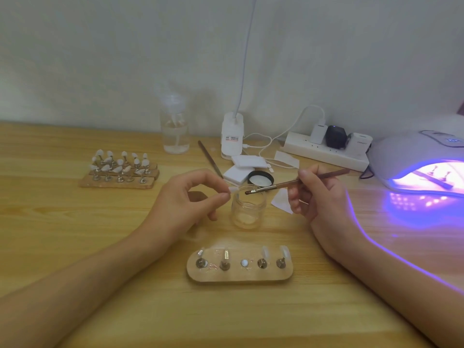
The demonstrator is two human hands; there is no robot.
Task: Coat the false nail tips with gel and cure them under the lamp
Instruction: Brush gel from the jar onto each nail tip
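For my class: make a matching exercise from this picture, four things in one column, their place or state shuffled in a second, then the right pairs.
Things
1. brush
2. nail tip
3. jar
4. lamp

Place or state
a. glowing violet, at the right
b. pinched in the left hand
c. open, standing on the table
d. held in the right hand

Pairs: 1-d, 2-b, 3-c, 4-a
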